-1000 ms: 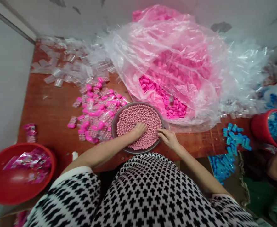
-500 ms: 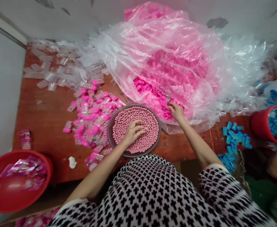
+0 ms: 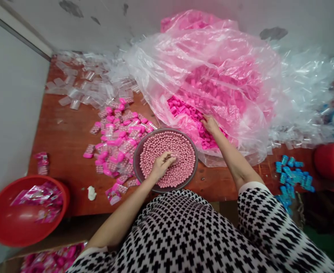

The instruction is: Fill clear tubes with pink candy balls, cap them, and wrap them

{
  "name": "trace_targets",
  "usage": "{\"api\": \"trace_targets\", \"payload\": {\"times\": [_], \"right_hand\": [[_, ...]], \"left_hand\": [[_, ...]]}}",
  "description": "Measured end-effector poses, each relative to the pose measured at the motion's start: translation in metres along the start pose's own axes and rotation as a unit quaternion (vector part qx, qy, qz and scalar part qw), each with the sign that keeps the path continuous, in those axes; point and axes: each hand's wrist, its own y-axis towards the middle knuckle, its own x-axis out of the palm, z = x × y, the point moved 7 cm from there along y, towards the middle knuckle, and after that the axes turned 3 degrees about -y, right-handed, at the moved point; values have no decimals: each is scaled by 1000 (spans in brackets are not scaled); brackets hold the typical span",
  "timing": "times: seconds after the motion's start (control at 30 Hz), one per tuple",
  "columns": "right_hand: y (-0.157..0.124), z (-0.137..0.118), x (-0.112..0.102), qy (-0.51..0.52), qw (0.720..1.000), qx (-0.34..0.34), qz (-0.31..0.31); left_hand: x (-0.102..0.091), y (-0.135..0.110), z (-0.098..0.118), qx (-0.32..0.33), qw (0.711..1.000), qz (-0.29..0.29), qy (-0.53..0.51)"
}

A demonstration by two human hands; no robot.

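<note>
My left hand [image 3: 163,165] is over a grey bowl [image 3: 135,167] full of small round pink beads [image 3: 181,172]. Its fingers are bent together around what looks like a small clear plastic container [image 3: 175,156], only faintly visible against the beads. My right hand [image 3: 209,124] reaches into the mouth of a large translucent plastic bag [image 3: 155,89], among bright pink plastic caps [image 3: 184,110]. Its fingertips are sunk in the caps, so their grip is hidden. Left of the bowl lies a heap of bead-filled clear containers with pink caps [image 3: 117,140].
Clear empty containers [image 3: 84,89] are strewn at the back left, with more [image 3: 306,94] piled at the right. A red basin [image 3: 16,227] holds pink packets. Blue capped pieces [image 3: 295,176] lie beside a red bucket [image 3: 328,161]. A white lump [image 3: 91,193] is near the table's front edge.
My right hand has dipped deeper among the pink caps. My left hand's fingers, spread over the beads before, have drawn together. The whole view has shifted slightly.
</note>
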Motion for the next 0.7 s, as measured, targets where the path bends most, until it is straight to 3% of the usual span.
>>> {"api": "trace_targets", "payload": {"times": [0.17,0.33,0.4,0.53,0.63,0.7], "right_hand": [[-11,-5,-13,-9,1000,14,22],[-60,-24,-35,37,995,-24,87],[-90,-42,-40,82,991,-43,93],[-151,-105,-36,151,982,-109,37],[-182,-143,-32,214,966,-147,-6],[-192,-153,-32,277,949,-144,-30]], "left_hand": [[0,-2,6,1,996,50,-71],[0,-8,23,23,991,69,-111],[5,-9,27,33,990,59,-128],[16,-16,33,66,989,38,-128],[18,-25,39,95,992,36,-76],[16,-34,47,129,991,36,-1]]}}
